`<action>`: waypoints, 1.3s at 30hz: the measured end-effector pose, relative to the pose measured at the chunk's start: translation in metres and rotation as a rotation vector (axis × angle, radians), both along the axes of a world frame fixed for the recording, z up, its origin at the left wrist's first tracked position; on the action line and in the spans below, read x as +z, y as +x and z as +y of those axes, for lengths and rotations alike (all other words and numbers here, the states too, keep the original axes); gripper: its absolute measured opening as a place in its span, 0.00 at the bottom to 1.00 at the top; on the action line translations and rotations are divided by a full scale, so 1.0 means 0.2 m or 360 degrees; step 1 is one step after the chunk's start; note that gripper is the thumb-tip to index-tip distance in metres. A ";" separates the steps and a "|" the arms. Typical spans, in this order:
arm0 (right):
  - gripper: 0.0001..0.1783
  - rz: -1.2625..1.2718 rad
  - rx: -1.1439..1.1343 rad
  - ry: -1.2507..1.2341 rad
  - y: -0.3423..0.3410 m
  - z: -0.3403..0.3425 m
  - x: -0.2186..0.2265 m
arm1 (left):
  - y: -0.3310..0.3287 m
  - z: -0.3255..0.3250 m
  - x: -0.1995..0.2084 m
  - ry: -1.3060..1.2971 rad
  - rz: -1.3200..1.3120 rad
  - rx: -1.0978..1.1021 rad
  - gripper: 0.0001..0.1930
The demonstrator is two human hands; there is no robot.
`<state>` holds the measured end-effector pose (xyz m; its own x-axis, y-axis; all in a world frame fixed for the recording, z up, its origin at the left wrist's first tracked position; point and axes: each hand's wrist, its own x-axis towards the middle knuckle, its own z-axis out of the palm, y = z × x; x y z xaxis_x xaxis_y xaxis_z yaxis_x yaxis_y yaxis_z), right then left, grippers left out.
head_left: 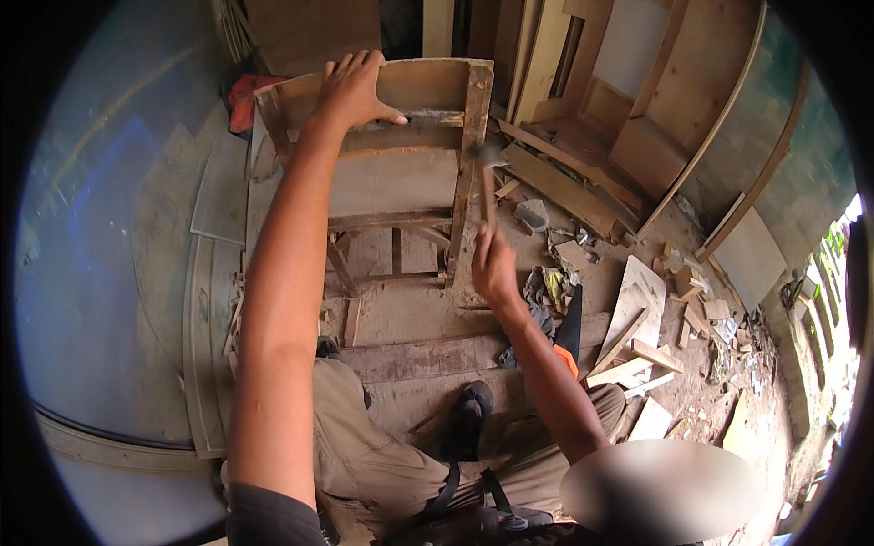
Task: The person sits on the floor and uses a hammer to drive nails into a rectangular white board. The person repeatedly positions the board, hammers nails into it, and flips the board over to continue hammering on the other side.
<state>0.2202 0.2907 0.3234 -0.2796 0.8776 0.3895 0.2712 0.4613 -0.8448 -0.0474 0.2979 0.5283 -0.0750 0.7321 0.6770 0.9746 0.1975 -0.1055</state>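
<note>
A worn wooden chair (478, 91) stands in front of me, with its back panel and bare, scuffed frame facing me. My left hand (355, 94) is closed over the top edge of the chair's back, fingers over the far side and thumb on the near side. In my right hand (494, 266) is a hammer (488, 196), its wooden handle wrapped by my fingers. The hammer's head is smeared by motion and lies close beside the chair's right upright; I cannot tell whether it touches.
Wood scraps (651, 359) and rubbish litter the floor at right. Boards and cabinet-like wooden frames (642, 150) lean at the back right. A large bluish sheet (109, 246) stands on the left. Near my right knee lies something orange (566, 358) with a dark, blade-like part.
</note>
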 end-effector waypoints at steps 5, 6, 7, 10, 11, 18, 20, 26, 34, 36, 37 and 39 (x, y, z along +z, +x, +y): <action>0.30 -0.0391 -0.0007 -0.0429 0.19 -0.28 -0.65 | -0.02 0.00 0.02 0.0045 0.0021 -0.0013 0.49; 0.30 -0.0356 -0.0008 -0.0427 0.19 -0.30 -0.65 | -0.01 -0.01 0.03 0.0041 0.0035 -0.0009 0.49; 0.30 -0.0320 -0.0011 -0.0424 0.20 -0.31 -0.64 | 0.00 -0.02 0.03 0.0039 0.0049 -0.0006 0.48; 0.29 0.0010 -0.0003 -0.0344 0.14 -0.24 -0.35 | 0.02 -0.03 0.02 0.0053 -0.0022 -0.0008 0.47; 0.26 0.0083 -0.0004 -0.0309 0.12 -0.22 -0.21 | 0.02 -0.05 0.01 0.0055 -0.0014 -0.0009 0.47; 0.23 0.0497 0.0057 0.0466 0.07 -0.08 0.14 | 0.12 -0.16 0.04 0.0068 -0.0006 -0.0008 0.46; 0.24 0.0076 0.0030 0.0149 0.08 -0.06 -0.04 | 0.13 -0.18 0.03 0.0048 -0.0027 -0.0010 0.45; 0.31 -0.0371 0.0001 -0.0580 0.37 -0.45 -0.90 | 0.16 -0.21 0.01 0.0163 -0.0040 -0.0090 0.43; 0.25 0.0395 0.0011 -0.0300 0.26 -0.35 -0.16 | 0.18 -0.30 -0.02 0.0160 0.0052 -0.0100 0.43; 0.22 0.0663 0.0172 -0.0078 0.23 -0.35 0.08 | 0.19 -0.33 -0.05 0.0194 0.0082 -0.0138 0.42; 0.21 0.0703 0.0176 0.0091 0.21 -0.30 0.12 | 0.20 -0.33 -0.03 0.0214 0.0093 -0.0148 0.42; 0.20 0.0787 0.0200 0.0388 0.18 -0.27 0.11 | 0.20 -0.35 -0.03 0.0217 0.0119 -0.0146 0.41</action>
